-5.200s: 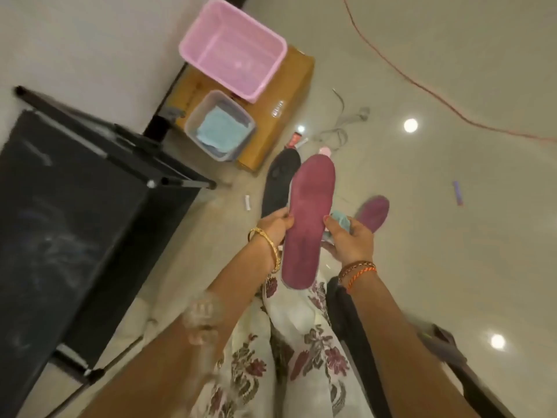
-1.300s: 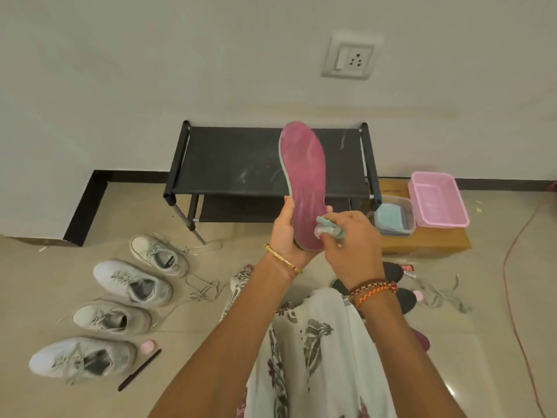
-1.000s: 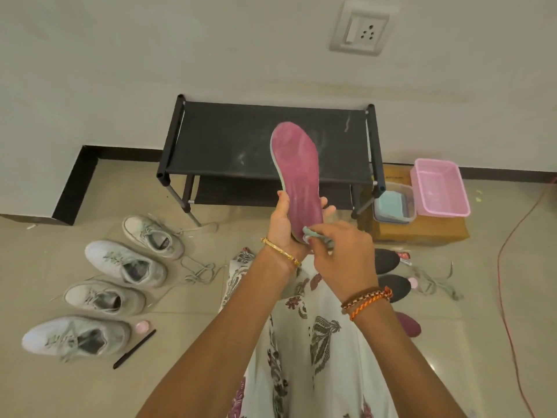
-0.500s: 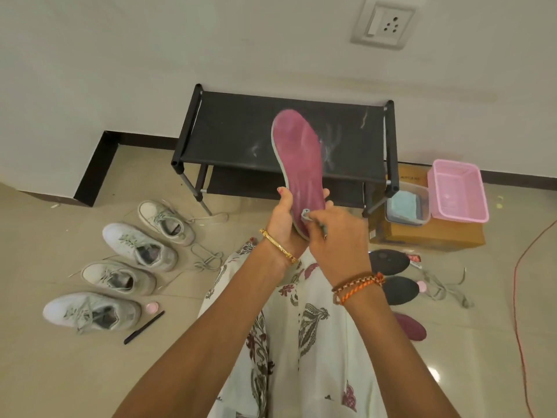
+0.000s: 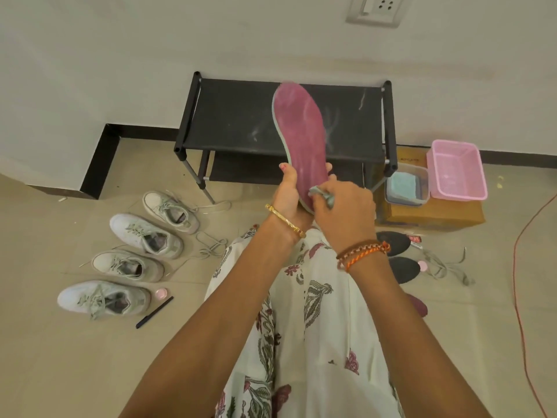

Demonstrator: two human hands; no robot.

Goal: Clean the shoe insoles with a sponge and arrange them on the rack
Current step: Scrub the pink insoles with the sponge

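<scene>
Reaching forward from the lower edge of the view, both bare forearms converge in front of the black shoe rack [image 5: 235,116]. The maroon insole [image 5: 303,137] is gripped at its heel end by the left hand [image 5: 287,194] — thumb up along the left edge, fingertips showing past the right edge — and is held nearly upright, toe end up and leaning slightly left, its maroon face turned toward the camera. A gold bangle [image 5: 284,220] sits on the left wrist. The right hand [image 5: 346,212] is curled, knuckles up, and a pale blue-grey sponge [image 5: 322,196] is pinched in its fingers and pressed against the lower part of the insole, just right of the left thumb. Orange and brown thread bands [image 5: 363,251] circle the right wrist.

Right of the right hand, two black insoles [image 5: 398,254] lie on the floor, with another maroon insole [image 5: 419,304] nearer the body. Beyond them a clear container [image 5: 407,185] and a pink basket [image 5: 456,170] rest on a cardboard box [image 5: 428,212]. Left of the left hand, four white sneakers [image 5: 141,251] are lined up.
</scene>
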